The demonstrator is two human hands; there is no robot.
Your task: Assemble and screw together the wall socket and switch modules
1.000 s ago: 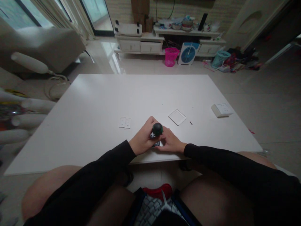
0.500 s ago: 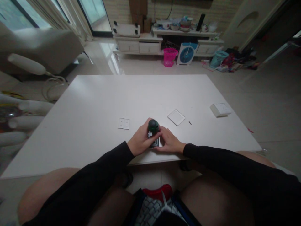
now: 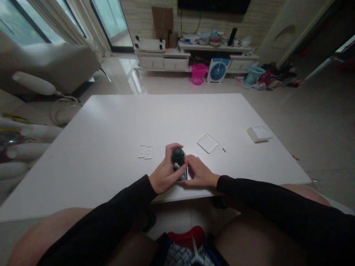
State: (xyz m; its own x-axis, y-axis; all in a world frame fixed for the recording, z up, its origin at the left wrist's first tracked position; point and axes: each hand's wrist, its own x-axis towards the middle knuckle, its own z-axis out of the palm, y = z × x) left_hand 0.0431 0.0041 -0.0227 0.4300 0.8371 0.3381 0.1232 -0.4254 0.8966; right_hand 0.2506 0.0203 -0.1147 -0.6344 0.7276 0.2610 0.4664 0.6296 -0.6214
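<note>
My left hand [image 3: 165,170] is wrapped round a screwdriver [image 3: 178,155], whose thick dark green and black handle points up toward me. Its tip is hidden below the handle. Under it, close to the table's front edge, lies a small square wall-socket part [image 3: 183,176] with a dark inside and pale rim. My right hand [image 3: 200,171] grips that part from the right with thumb and fingers. A square white frame [image 3: 207,143] lies beyond my right hand, beside a small dark strip [image 3: 224,150]. Two little white slotted plates [image 3: 145,152] overlap to the left.
The white table [image 3: 111,129] spans the view before me. At its right edge sits a white socket box [image 3: 260,133]. Beyond are a pink basket [image 3: 198,74], a blue fan [image 3: 218,70] and a cabinet [image 3: 176,62]. My knees are under the front edge.
The camera view has tilted up a little, so everything sits lower. The screwdriver's top has shifted slightly left and leans a bit differently; both hands keep their hold.
</note>
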